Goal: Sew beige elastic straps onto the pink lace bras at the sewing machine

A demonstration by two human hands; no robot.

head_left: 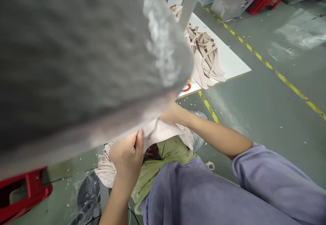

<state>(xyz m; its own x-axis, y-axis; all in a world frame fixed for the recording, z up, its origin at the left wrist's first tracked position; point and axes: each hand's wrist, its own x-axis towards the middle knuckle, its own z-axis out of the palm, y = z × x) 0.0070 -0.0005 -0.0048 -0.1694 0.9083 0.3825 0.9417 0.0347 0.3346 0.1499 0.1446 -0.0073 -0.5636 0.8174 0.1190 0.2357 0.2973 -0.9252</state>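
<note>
A piece of pale pink fabric (163,130) lies across my lap, with some lace-patterned cloth (187,137) hanging beside it. My left hand (128,152) pinches the near edge of this fabric between thumb and fingers. Farther to the right, my right hand (170,111) reaches to the same fabric, its fingers hidden behind a large, blurred grey machine head (84,55) close to the camera. More gathered pale lace fabric (105,167) bunches left of my left wrist.
Beige fabric strips (205,53) lie heaped on a white tabletop (230,62), near a red-handled item (187,88). Red stools (25,192) and a plastic bin (229,1) stand on the floor. Dark plastic-wrapped stuff (89,194) lies at lower left.
</note>
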